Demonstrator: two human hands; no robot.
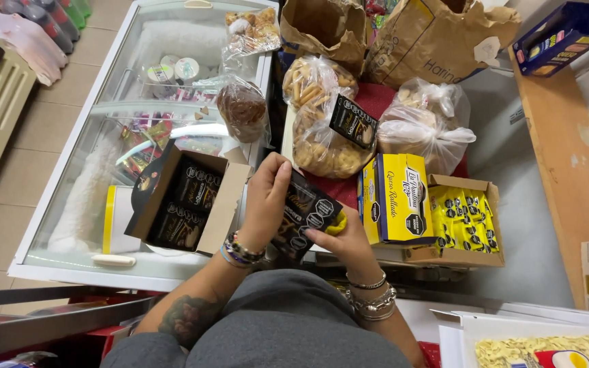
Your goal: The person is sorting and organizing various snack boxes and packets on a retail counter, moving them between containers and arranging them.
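At frame centre, the left hand [267,197] pinches the top edge of a black snack packet [306,212] while the right hand [344,240] cradles it underneath, fingers curled. It looks light, crinkly and slippery, best gripped by its sealed edges.

Glass-topped chest freezer [63,232] is carrying an open cardboard box [221,204] of dark packets. Red-covered counter [376,99] is holding bagged biscuits [325,146], a yellow carton [395,197], brown paper bags [438,41]
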